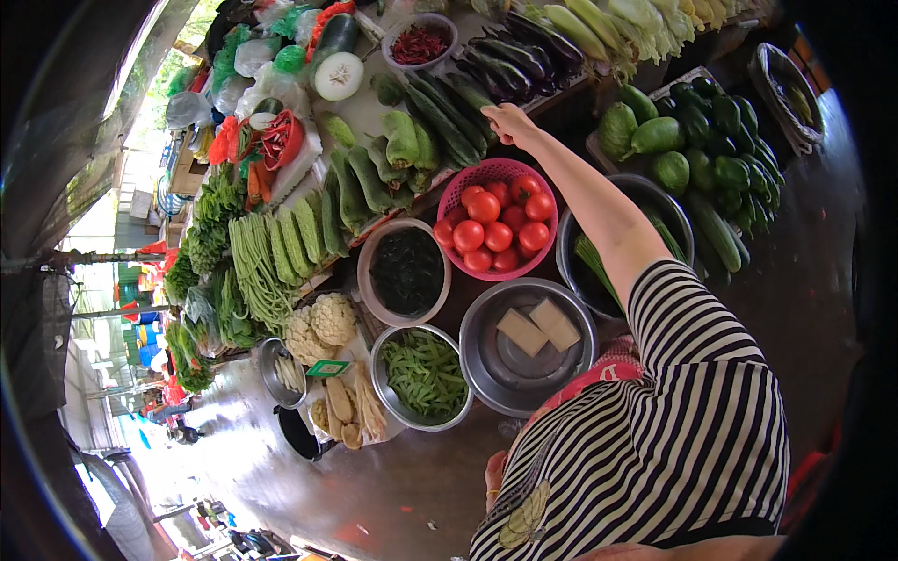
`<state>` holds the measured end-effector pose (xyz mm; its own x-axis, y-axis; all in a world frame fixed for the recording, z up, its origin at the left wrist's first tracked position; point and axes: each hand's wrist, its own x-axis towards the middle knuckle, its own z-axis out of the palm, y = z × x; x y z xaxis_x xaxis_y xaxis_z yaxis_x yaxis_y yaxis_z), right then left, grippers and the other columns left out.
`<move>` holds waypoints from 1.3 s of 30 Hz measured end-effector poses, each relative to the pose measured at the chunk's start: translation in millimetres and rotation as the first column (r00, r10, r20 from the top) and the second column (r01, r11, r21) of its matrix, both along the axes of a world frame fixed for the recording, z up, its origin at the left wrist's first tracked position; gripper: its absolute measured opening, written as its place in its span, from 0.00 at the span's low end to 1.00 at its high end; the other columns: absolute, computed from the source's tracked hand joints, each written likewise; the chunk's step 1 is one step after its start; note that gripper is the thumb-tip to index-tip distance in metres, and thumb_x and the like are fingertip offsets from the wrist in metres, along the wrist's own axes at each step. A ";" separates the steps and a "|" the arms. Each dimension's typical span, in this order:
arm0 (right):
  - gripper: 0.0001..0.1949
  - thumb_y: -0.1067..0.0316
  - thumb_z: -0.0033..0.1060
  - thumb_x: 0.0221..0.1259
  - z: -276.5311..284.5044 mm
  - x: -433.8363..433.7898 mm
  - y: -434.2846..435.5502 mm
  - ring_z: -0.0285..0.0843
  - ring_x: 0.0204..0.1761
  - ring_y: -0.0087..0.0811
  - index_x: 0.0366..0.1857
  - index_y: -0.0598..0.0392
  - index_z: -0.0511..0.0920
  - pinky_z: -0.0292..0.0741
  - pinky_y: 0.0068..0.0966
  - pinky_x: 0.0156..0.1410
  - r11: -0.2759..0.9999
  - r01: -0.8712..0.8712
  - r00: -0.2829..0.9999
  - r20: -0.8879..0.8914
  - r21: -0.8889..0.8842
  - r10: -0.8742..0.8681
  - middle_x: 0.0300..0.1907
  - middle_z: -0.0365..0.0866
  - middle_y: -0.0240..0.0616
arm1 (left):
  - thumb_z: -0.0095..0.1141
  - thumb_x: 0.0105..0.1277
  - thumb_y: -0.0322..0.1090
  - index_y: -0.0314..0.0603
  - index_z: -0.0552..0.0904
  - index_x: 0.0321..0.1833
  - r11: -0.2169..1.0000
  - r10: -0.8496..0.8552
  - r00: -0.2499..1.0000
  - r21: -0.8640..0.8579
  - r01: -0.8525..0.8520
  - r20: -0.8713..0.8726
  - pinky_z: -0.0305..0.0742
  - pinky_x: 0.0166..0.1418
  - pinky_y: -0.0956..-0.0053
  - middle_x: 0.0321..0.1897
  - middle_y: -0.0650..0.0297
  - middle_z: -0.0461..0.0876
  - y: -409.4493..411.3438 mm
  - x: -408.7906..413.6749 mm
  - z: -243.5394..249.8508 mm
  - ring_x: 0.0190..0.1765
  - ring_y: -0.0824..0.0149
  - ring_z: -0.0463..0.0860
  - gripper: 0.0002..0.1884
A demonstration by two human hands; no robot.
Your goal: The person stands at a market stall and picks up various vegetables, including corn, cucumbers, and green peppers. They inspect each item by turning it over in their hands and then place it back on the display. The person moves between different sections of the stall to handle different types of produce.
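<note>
My right hand point(511, 126) reaches out over the stall with curled fingers. Its fingertips are at the near end of a dark green gourd point(468, 92), between long cucumbers point(442, 116) and purple eggplants point(506, 59); whether it grips the gourd is unclear. Below the outstretched arm sits a pink plastic basket point(449, 242) of red tomatoes point(498, 236). My left hand point(494, 478) shows only partly beside my striped shirt, and its fingers are mostly hidden. Close before me, a metal basin point(484, 379) holds two pale tofu-like blocks point(539, 328).
Nearby stand a metal bowl point(382, 396) of snow peas, a plastic bowl point(363, 263) of dark contents, and a basin point(684, 210) of green stalks. Bitter melons point(293, 242), long beans point(259, 273) and cauliflower point(319, 328) lie leftward. Green peppers point(733, 172) are piled right.
</note>
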<state>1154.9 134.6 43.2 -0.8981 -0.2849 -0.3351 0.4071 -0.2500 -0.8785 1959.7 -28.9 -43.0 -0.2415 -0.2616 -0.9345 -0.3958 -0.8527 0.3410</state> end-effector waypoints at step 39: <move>0.14 0.70 0.54 0.64 74.5 238.3 128.1 0.83 0.33 0.29 0.49 0.66 0.74 0.72 0.13 0.24 0.902 -0.124 0.941 0.240 -0.415 0.240 0.39 0.83 0.51 | 0.55 0.69 0.34 0.36 0.80 0.53 0.576 -0.775 0.632 -0.417 0.704 -0.003 0.73 0.43 0.81 0.39 0.64 0.84 -23.4 -199.1 167.3 0.40 0.75 0.80 0.13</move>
